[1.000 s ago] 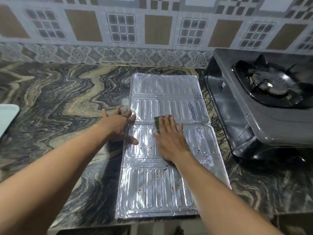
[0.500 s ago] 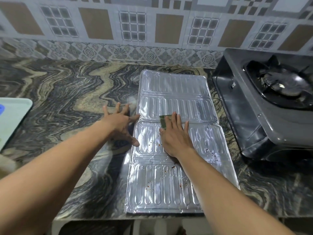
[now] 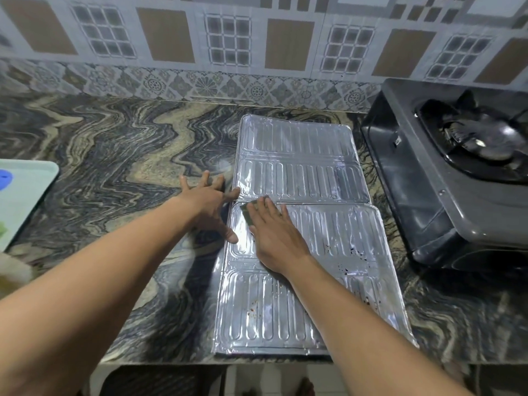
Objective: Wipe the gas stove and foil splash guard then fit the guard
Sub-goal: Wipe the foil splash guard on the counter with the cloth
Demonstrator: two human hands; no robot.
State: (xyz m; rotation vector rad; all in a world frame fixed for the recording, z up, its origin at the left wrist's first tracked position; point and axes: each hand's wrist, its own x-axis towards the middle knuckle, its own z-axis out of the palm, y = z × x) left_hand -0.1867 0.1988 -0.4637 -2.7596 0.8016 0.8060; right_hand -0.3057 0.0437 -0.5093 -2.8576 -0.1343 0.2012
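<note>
Head camera looks down at my two bare arms over the dark swirly counter (image 3: 120,155). The shiny foil splash guard (image 3: 314,247) lies flat on the counter, unfolded, reaching from near the back tiles to the front edge. It lies just left of the gas stove (image 3: 445,178), which sits at the right end of the counter.

My right hand (image 3: 274,238) lies flat on the guard near its left edge, close to the fold in the middle. My fingers are stretched out and press down on a small green scrub pad (image 3: 248,213). Only a bit of the pad peeks out.

My left hand (image 3: 210,200) is spread open on the counter at the guard's left edge, holding nothing. Its thumb lies on the foil.

Little brown and red specks dot the near half of the guard. A pale green tray (image 3: 25,190) sits at the left edge of the counter.
</note>
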